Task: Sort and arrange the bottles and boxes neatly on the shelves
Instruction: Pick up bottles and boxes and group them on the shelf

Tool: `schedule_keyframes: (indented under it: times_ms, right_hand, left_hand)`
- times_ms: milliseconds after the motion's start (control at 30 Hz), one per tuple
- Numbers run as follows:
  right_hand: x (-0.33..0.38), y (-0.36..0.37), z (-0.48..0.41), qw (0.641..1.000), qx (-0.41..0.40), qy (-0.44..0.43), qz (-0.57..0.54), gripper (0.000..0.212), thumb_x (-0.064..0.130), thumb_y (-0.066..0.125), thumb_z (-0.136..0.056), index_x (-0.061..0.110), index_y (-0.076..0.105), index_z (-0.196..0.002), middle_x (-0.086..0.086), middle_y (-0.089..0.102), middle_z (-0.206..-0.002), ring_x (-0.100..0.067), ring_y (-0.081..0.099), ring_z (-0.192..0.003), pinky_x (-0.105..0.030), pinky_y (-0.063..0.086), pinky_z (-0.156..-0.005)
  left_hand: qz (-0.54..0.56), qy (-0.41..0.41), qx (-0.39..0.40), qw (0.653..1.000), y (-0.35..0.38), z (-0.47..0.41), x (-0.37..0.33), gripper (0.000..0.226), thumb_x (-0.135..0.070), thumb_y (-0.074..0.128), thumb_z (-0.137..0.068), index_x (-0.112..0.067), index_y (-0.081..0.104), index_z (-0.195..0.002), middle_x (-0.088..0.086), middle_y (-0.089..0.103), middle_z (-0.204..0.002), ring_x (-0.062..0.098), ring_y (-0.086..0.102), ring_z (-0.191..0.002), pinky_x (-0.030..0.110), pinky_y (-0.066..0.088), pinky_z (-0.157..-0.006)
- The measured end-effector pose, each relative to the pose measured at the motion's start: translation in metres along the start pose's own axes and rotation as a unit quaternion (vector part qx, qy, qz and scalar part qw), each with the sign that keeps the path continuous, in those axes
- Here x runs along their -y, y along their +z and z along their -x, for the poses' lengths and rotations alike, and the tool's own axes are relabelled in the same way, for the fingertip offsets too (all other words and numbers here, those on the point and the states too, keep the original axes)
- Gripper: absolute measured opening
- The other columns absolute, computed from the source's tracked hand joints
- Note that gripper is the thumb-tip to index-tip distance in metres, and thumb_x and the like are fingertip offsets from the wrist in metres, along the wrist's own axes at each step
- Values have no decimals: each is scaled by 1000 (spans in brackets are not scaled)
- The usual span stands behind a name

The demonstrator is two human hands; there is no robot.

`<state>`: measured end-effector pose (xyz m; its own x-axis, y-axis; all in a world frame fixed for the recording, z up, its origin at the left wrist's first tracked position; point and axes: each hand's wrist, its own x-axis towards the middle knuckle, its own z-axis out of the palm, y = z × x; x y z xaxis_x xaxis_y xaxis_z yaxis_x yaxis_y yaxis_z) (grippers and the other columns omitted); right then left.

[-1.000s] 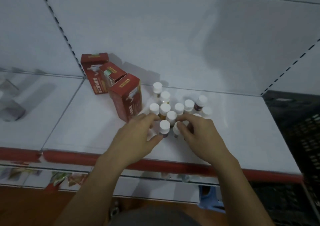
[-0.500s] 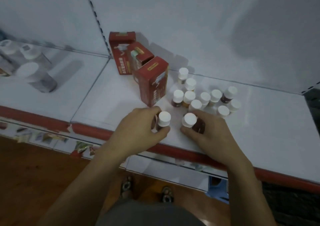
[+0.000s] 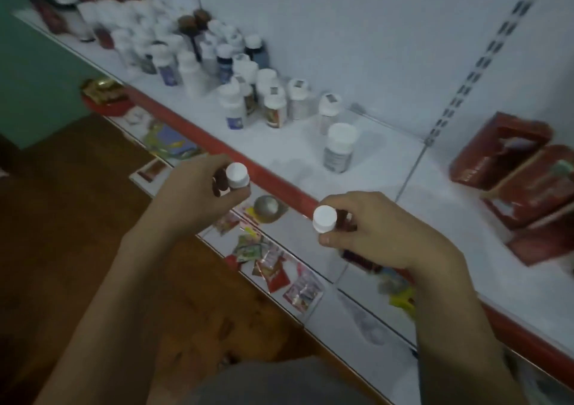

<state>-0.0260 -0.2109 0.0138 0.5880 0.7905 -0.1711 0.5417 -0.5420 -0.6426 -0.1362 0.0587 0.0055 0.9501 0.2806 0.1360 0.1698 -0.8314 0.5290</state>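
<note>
Bottle [image 3: 237, 176] pinched in the fingers of our left hand [image 3: 192, 196], second bottle [image 3: 324, 219] same in right hand [image 3: 385, 233]; squeezing them into the crowd [image 3: 236, 93] at 11 o'clock could topple neighbours.

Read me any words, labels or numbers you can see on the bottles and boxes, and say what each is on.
Nothing can be read.
Red boxes: print blurred.
Shelf bottles: labels too small, blurred.
Left-hand bottle, right-hand bottle: no label visible.
Lower-shelf packets: blurred.
</note>
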Motion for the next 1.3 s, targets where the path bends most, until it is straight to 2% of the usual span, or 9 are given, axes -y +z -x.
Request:
schedule_keyframes:
  times_ms: [267, 333, 467, 633, 733, 867, 1033, 1200, 1300]
  right_hand:
    - [170, 85, -207, 983, 120, -127, 62, 16, 44, 75, -87, 40, 64, -98, 13, 65, -96, -2, 59, -86, -28, 47, -75]
    - [207, 104, -251, 973, 153, -154, 75, 18, 46, 74, -88, 41, 63, -101, 14, 64, -98, -1, 59, -87, -24, 44, -73]
    - [263, 139, -336, 957, 210, -173, 101, 31, 45, 69, -92, 30, 63, -120, 10, 63, -111, -8, 60, -92, -38, 48, -83]
    - [305, 186, -451, 946, 237, -197, 98, 36, 38, 72, -93, 26, 63, -126, 9, 63, -114, -1, 58, -92, -26, 44, -77]
    - [336, 207, -530, 953, 189, -221, 80, 30, 40, 75, -90, 31, 66, -118, 14, 66, -114, -2, 61, -90, -31, 49, -77]
    - [401, 217, -642, 964, 97, -247, 33, 15, 41, 74, -90, 33, 65, -100, 15, 66, -93, 2, 58, -81, -23, 40, -64]
    - [479, 212, -767, 970, 18, -241, 0, 21, 37, 74, -89, 30, 65, -108, 13, 66, -99, -7, 60, -87, -34, 52, -76]
    - [499, 225, -848, 977, -70, -195, -45, 17, 33, 73, -89, 30, 66, -105, 11, 68, -101, -3, 61, -90, -20, 46, -72]
    - [496, 245, -895, 972, -143, -146, -111, 21, 29, 74, -91, 31, 66, -110, 12, 67, -105, -1, 62, -97, -15, 49, -81]
  left_hand:
    - [19, -119, -100, 988, -128, 32, 172, 31, -47, 75, -87, -25, 62, -105, -8, 61, -101, 6, 59, -88, 24, 47, -72]
    - [41, -158, -133, 978, -152, 37, 207, 31, -45, 76, -85, -27, 62, -105, -12, 63, -103, 3, 61, -90, 24, 50, -73]
    - [71, -232, -218, 945, -183, 34, 285, 28, -40, 80, -83, -29, 63, -102, -15, 67, -99, 1, 63, -88, 23, 53, -68]
    - [72, -272, -239, 929, -219, 3, 392, 23, -34, 78, -87, -28, 63, -104, -15, 67, -100, 2, 65, -89, 17, 48, -66]
    - [56, -288, -241, 925, -251, -36, 456, 26, -30, 79, -86, -26, 64, -106, -14, 67, -100, 1, 64, -89, 15, 46, -68]
    - [46, -288, -221, 931, -310, -101, 536, 26, -31, 79, -86, -28, 63, -107, -16, 66, -100, 0, 63, -89, 17, 49, -71]
    - [81, -297, -262, 915, -377, -178, 618, 29, -32, 76, -88, -29, 63, -114, -14, 67, -106, 3, 64, -95, 17, 45, -73]
    - [133, -287, -267, 910, -397, -242, 698, 34, -31, 77, -87, -29, 62, -118, -14, 67, -111, 1, 63, -97, 21, 51, -81]
    - [144, -280, -243, 918, -402, -301, 759, 36, -30, 77, -87, -28, 62, -120, -10, 66, -117, 4, 62, -101, 18, 47, -80]
